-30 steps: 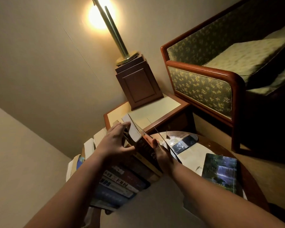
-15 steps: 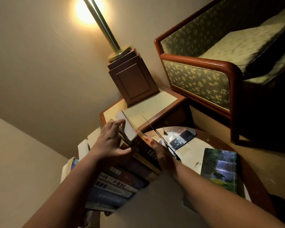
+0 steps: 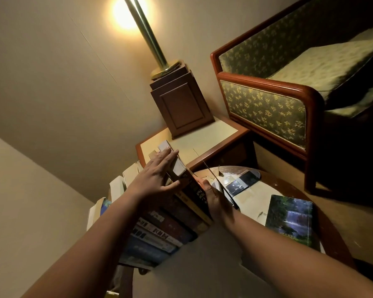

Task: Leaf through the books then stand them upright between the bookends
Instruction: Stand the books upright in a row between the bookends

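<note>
— Where do the books stand?
— A row of books (image 3: 159, 229) stands spines toward the camera along the near-left side of the round table (image 3: 329, 237). At its right end is a dark book (image 3: 195, 191), touching its neighbour.
— And the hands?
— The left hand (image 3: 157, 175) lies over the top edges of the end books, fingers straight, thumb spread against the spines. The right hand (image 3: 213, 196) is wedged between the dark book's cover and the thin upright bookend (image 3: 221, 185), thumb at the spine edge. Its fingers are hidden, so I cannot tell how they lie.
— Any room to move?
— Little there: the right hand fills the gap between book and bookend. Beyond the bookend a stretch of tabletop runs to a green book (image 3: 291, 218) lying flat near the right rim. The side table (image 3: 213, 134) sits just behind the row, with the armchair (image 3: 267, 108) beside it.
</note>
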